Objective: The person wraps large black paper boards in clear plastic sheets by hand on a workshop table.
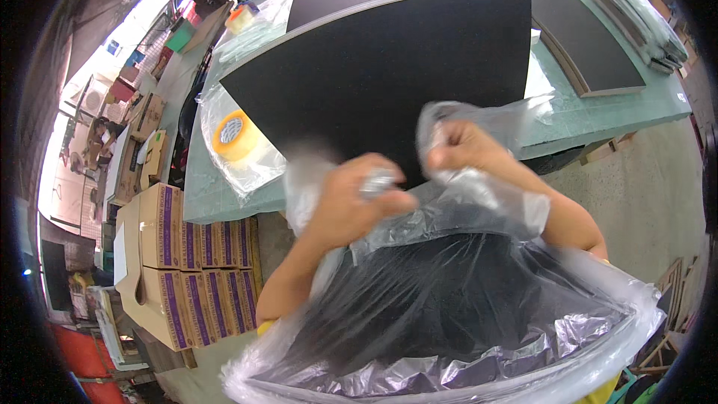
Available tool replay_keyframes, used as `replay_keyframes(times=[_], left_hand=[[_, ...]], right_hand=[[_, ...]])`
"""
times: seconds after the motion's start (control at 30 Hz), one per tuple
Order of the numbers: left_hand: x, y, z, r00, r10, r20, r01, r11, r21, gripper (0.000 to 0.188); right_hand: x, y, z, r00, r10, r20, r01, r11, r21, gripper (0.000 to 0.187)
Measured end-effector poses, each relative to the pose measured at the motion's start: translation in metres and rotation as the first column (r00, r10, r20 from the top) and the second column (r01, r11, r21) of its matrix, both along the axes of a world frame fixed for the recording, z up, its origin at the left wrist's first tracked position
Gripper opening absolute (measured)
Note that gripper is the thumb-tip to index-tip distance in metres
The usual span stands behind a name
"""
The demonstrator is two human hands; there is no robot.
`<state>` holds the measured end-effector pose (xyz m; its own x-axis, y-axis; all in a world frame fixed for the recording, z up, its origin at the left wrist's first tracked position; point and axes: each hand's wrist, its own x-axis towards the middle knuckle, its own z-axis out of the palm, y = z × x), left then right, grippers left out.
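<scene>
A large clear plastic bag (419, 292) hangs toward me from both hands, its wide lower end spread near my body. My left hand (348, 198) is closed, with a crumpled, shiny bit of the bag between thumb and fingers. Closed likewise, my right hand (467, 146) pinches the bag's upper edge, and film drapes over its wrist. Something dark shows through the plastic; I cannot tell what it is. Just beyond my hands, a large black board (404, 67) lies on the green table (591, 123). Motion blurs the film beside my left hand.
A yellow tape roll (233, 136) rests on clear film at the left, another tape roll (239, 19) farther back. More black boards (587, 37) lie at the right, near a stack of plastic-wrapped sheets (632, 15). Several cartons (168, 228) are stacked at lower left. A person (105, 131) is far left.
</scene>
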<state>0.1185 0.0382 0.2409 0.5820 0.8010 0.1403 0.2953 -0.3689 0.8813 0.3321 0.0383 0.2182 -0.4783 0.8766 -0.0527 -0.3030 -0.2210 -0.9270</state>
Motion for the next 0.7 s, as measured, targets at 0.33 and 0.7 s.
replay_keyframes(times=[0.33, 0.7], left_hand=[[-0.168, 0.009, -0.128, 0.464, 0.875, 0.141, -0.662, 0.448, -0.601, 0.028], [-0.231, -0.014, -0.052, 0.109, 0.774, 0.624, -0.958, 0.248, -0.14, 0.01]], right_hand=[[0.145, -0.005, -0.037, 0.606, -0.306, -0.734, 0.39, 0.919, -0.061, 0.032], [0.134, -0.007, -0.035, 0.841, -0.452, -0.298, 0.427, 0.892, -0.15, 0.009]])
